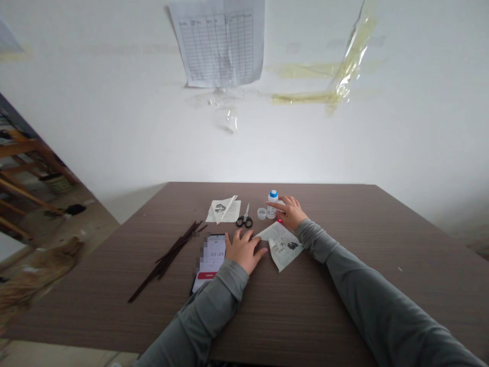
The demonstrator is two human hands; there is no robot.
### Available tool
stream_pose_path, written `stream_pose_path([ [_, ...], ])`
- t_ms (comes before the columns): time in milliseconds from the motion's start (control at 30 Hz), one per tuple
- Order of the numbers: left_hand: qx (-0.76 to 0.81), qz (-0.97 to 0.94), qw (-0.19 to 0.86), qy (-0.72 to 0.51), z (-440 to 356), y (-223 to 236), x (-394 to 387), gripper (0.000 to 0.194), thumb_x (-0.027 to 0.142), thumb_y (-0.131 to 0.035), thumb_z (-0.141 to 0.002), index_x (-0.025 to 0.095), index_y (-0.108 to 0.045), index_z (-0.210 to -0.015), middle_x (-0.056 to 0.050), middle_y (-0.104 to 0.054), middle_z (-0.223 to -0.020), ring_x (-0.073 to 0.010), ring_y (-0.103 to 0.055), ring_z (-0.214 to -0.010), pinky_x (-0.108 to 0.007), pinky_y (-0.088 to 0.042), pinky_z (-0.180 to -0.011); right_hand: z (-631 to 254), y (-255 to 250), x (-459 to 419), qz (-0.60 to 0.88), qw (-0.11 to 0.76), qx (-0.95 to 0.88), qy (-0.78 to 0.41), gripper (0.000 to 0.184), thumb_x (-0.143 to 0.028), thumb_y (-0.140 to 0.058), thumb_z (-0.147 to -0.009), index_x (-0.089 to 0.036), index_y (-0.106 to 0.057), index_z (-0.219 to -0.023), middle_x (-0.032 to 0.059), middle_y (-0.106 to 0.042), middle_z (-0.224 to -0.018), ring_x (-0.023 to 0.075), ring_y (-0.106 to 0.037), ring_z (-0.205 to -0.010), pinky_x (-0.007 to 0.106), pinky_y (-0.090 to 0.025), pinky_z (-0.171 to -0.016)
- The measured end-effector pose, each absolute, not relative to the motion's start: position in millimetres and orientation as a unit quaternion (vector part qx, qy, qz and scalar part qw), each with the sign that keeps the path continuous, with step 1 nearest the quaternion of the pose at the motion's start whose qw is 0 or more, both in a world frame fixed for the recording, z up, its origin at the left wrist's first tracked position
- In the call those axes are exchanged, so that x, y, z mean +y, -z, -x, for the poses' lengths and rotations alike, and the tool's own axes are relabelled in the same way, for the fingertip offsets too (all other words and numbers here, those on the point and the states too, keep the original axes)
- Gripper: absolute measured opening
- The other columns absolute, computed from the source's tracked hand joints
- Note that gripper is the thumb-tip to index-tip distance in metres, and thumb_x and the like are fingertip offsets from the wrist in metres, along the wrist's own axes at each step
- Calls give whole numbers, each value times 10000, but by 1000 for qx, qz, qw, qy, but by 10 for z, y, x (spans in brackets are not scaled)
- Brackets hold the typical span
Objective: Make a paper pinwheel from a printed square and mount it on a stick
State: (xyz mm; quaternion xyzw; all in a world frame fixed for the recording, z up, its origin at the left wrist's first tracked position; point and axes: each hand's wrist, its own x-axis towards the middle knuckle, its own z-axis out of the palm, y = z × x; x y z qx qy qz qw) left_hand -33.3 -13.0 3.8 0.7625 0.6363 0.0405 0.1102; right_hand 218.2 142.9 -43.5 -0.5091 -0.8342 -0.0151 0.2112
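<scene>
Plain grey-green sleeves (355,280) — wrinkled at the cuffs — end at a bare left hand (243,251) and right hand (288,213)

**The Count: Mostly 1 of Each**

There were 2 bare hands, 1 left hand (244,250) and 1 right hand (288,211), with 2 gray sleeves (229,280) behind them. The 1 table (290,316) carried 2 printed paper sheets, 1 left sheet (225,211) and 1 right sheet (282,247). It also carried 1 phone (209,260), 1 pair of scissors (244,216), 1 bottle (272,204), 1 small clear cup (262,213) and 1 small red item (279,220). There was 1 bundle of dark sticks (168,260), its sticks too thin and overlapped to count. The wall showed 1 gridded paper chart (219,43).
</scene>
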Motion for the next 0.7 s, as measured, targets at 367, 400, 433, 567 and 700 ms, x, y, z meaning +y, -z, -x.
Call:
stream_pose_path([
  [367,620,-772,103,-91,376,85,-82,396,387,-837,-1240,375,-932,-1624,-113,-800,-1865,-529,-618,-1803,-952,-409,-1529,-2384,384,1482,467,314,-825,56,906,23,-551,-1037,-487,-887,-1706,110,-833,-1643,380,-723,-1488,674,-520,-1413],
  [400,618,-773,108,-92,378,91,-75,405,400,-839,-1236,384,-925,-1631,-107,-801,-1865,-520,-618,-1807,-944,-413,-1532,-2431,374,1464,464,327,-820,69,892,19,-551,-1044,-487,-898,-1691,109,-842,-1608,376,-729,-1454,665,-535,-1397],
  [433,615,-775,113,-94,378,97,-70,413,411,-839,-1233,391,-917,-1639,-103,-800,-1867,-511,-616,-1811,-939,-416,-1534,-2482,368,1439,462,341,-815,82,871,13,-551,-1056,-486,-910,-1673,110,-850,-1573,374,-733,-1423,659,-545,-1384],
  [567,604,-781,121,-103,351,119,-81,446,411,-849,-1217,393,-890,-1661,-97,-809,-1859,-487,-624,-1815,-937,-398,-1542,-2682,397,1273,468,384,-786,122,774,-20,-592,-1082,-495,-966,-1565,103,-866,-1440,370,-734,-1353,678,-538,-1378],
  [700,592,-790,120,-107,304,136,-121,471,420,-884,-1182,385,-875,-1652,-102,-834,-1822,-473,-659,-1781,-904,-392,-1559,-2801,492,1069,480,428,-755,129,698,-45,-615,-1086,-482,-1000,-1471,89,-877,-1255,356,-748,-1278,716,-488,-1410],
])
